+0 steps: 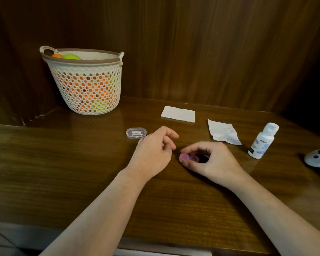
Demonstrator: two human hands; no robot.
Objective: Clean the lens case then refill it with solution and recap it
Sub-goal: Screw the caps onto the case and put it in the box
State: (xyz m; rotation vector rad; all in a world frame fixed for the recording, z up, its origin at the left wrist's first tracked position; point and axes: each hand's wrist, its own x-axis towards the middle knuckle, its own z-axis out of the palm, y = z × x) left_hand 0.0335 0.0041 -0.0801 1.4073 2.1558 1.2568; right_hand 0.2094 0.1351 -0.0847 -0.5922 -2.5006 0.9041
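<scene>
I see a dark wooden desk (81,172) set against wood panelling, and it carries everything here. The largest thing on it is a white openwork basket (87,89) in the back left corner, full of orange and yellow-green balls; an orange ball (56,55) and a green ball (71,56) show above its brown rim. Near the back edge, toward the middle, lies a folded white tissue (178,114), flat. To its right lies a crumpled tissue (223,132). Toward the right edge stands a small white bottle (263,141), upright, with its flip cap closed; its label carries blue and dark print, too small for me to read. At the right edge itself I see part of a grey game controller (319,159) with dark buttons.

My left hand (153,152) rests on the desk near the middle, fingers loosely curled and holding nothing. Just behind it lies a clear oval plastic box (136,133), lid shut, with a small white tool inside.

My right hand (209,159) lies just beside the left one and pinches the pink lens case (188,158) between thumb and fingertips. The case sits low at the desk surface, near the middle, with both round pink caps on. I can read no writing on it.
</scene>
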